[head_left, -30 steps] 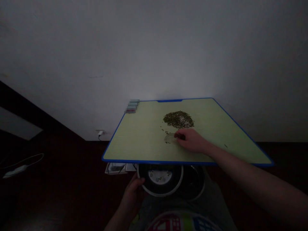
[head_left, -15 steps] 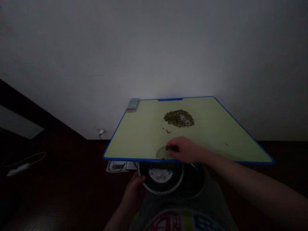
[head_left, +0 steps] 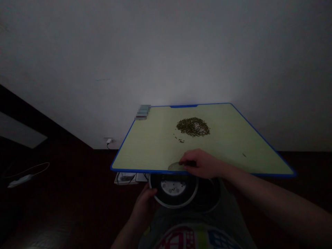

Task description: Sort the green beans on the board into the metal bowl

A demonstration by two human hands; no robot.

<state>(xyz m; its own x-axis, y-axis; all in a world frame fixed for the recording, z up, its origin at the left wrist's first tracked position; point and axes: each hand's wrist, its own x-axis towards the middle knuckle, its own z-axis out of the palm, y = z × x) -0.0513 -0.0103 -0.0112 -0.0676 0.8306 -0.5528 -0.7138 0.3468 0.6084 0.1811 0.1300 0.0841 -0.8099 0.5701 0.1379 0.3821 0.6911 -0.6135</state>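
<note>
"Fingers first: what do they show?"

"Right hand (head_left: 202,164), its fingers (head_left: 185,162) bunched together at a clear round disc (head_left: 176,167) lying on the near edge of a pale-green desk with a blue rim (head_left: 145,154); whether they clamp it cannot be told."

"And the other hand?"

"Left hand (head_left: 144,204), fingers (head_left: 151,193) curled on the pale rim of a round black dish (head_left: 173,188) below the desk, a second dark round dish (head_left: 207,195) just beside it."

"Farther out?"

"A heap of small green beans (head_left: 193,127) on the desk, a few stray beans (head_left: 179,140) near it, and a blurred stack (head_left: 142,112) at the far left corner."
</note>
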